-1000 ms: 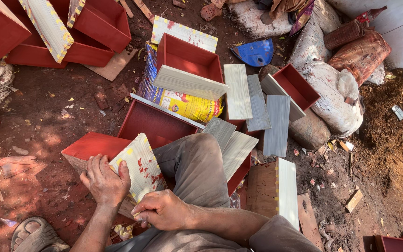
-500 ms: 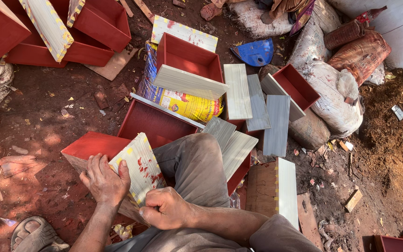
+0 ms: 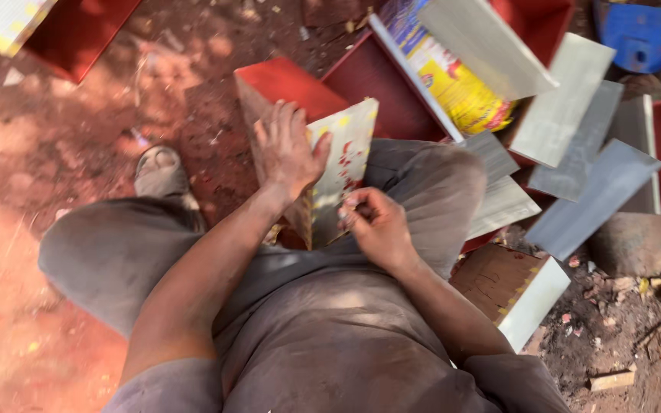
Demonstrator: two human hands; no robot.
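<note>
My left hand (image 3: 288,149) lies spread on the top of a pale board (image 3: 348,157) spotted with red and yellow paint, pressing it against an open red box (image 3: 292,84). My right hand (image 3: 374,223) has its fingers curled at the board's lower right edge, just above my knee in grey trousers (image 3: 430,172). The board stands tilted between my legs. Whether something small sits in the right fingers cannot be told.
Several grey boards (image 3: 568,107) lie fanned at the right, over a yellow printed sack (image 3: 453,80). A brown board with a white edge (image 3: 518,294) lies at my right. More red boxes (image 3: 78,30) stand top left. A blue object (image 3: 640,30) is top right. My sandalled foot (image 3: 158,170) rests on red dirt.
The view has swung down and closer over my lap. My left hand stays on the board. My right hand has come up to the board's lower edge.
</note>
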